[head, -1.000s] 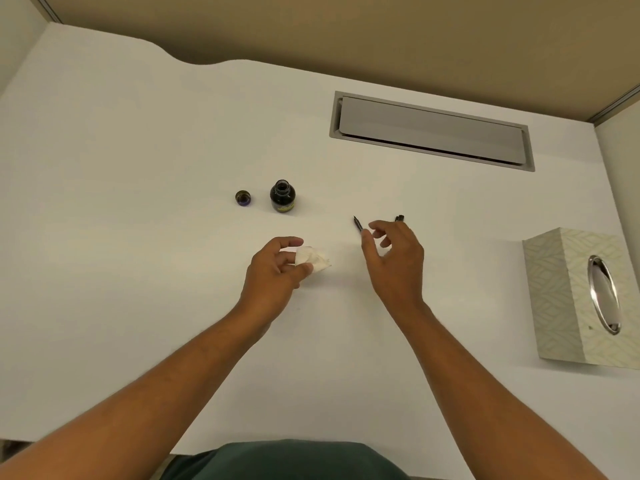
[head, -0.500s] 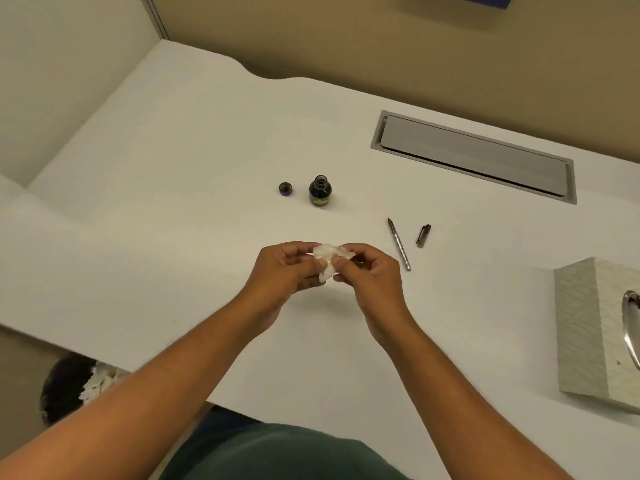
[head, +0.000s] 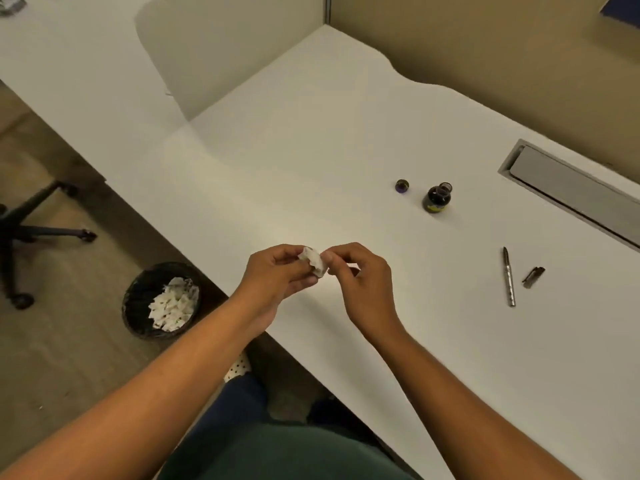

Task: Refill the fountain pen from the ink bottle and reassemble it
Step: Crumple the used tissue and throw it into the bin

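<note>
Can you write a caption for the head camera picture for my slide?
Both hands pinch a crumpled tissue; open ink bottle and pen wait.

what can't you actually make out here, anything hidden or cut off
- Head view: most of the crumpled tissue is hidden by the left hand and right hand pinching it.
- Ink level in the open ink bottle: glass too dark.
- Cable tray lid: cut off by the right edge.

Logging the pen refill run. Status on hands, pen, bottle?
Left hand and right hand both pinching tissue wad. Pen and cap lying apart on desk. Ink bottle uncapped. Nothing in the way.
</note>
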Motion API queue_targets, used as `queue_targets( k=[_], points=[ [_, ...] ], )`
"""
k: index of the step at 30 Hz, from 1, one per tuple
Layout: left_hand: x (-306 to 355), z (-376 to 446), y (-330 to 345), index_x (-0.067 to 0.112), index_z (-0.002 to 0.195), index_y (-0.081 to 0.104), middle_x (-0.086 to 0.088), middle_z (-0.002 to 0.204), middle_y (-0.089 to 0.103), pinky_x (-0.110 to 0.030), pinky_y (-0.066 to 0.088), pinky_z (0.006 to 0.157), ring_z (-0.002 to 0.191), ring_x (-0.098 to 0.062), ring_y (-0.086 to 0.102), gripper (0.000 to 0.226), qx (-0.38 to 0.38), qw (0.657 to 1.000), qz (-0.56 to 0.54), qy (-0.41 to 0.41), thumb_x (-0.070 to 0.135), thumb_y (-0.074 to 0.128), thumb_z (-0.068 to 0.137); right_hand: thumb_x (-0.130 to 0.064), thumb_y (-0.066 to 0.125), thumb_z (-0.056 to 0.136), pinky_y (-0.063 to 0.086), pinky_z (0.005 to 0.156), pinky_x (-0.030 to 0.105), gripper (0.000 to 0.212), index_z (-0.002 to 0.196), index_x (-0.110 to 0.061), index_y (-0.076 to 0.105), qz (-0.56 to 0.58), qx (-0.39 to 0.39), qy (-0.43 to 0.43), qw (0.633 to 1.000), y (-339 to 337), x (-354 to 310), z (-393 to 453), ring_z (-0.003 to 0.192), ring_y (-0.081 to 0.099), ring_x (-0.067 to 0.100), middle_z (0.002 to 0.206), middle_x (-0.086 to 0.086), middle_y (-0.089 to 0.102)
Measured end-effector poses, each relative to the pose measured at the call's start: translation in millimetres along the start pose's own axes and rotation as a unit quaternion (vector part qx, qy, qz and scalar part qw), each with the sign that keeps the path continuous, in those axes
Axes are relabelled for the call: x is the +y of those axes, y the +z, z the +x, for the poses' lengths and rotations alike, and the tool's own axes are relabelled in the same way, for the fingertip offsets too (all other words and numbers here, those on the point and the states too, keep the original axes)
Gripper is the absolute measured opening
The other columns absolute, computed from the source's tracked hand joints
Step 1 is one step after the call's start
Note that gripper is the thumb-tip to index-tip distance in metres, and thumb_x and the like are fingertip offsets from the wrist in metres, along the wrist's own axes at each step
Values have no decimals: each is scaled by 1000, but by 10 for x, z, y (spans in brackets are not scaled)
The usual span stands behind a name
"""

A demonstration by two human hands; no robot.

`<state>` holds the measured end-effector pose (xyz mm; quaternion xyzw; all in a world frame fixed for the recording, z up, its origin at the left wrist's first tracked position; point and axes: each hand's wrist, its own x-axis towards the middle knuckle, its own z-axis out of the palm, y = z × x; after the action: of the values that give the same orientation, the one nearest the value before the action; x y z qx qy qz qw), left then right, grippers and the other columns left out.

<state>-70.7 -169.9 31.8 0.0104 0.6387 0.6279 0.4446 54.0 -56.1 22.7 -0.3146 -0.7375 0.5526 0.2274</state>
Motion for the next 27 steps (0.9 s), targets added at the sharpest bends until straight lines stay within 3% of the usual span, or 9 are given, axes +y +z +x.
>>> queue_targets(
  k=[4,9,13,17,20,23,27],
  points=[
    [11,-4,-567,21,97,86,-12,113,81,-37,66,89,103,-28,80,14,13,1000,-12,22,11,81,88,-25,75,95,61,72,19,19,114,-24,74,-10,-73,33,997,531,-136,153,91,72,8,100,-11,75],
    [63,52,-1604,13,108,83,-13,110,83,-34,66,85,104,-29,80,14,31,997,-60,28,12,75,96,-31,74,96,62,76,18,16,107,-22,82,-65,-139,9,988,1499,-342,257,87,75,5,96,-12,80],
    [27,81,-2625,18,105,83,-5,102,85,-28,66,80,101,-24,81,16,116,991,-23,68,8,78,94,-34,77,93,57,76,13,14,102,-26,84,-95,-184,1,978,2529,-494,280,89,72,3,93,-16,78],
    [-8,127,-3387,25,95,80,2,83,82,-27,63,73,83,-20,79,23,207,970,79,98,2,78,92,-25,81,89,54,73,12,8,95,-22,83,-117,-239,-34,963,3378,-553,346,86,71,2,87,-13,76],
    [-59,139,-3991,17,100,83,-2,89,82,-30,63,79,83,-17,78,14,259,947,149,113,8,82,89,-14,82,88,50,73,9,8,95,-16,81,-157,-279,-89,943,4016,-513,395,84,68,3,90,-7,74],
    [-106,137,-4482,10,114,81,-3,101,81,-36,63,90,91,-16,77,24,306,929,183,100,7,81,90,-4,75,91,48,81,8,15,102,-12,81,-190,-291,-151,925,4590,-385,477,89,66,4,97,0,74],
    [-209,137,-4983,10,122,78,-6,116,81,-39,57,105,109,-18,75,30,344,911,215,79,5,75,93,-3,69,95,57,88,28,19,110,-10,79,-237,-322,-169,901,5235,-158,621,95,67,11,104,3,72]
  ],
)
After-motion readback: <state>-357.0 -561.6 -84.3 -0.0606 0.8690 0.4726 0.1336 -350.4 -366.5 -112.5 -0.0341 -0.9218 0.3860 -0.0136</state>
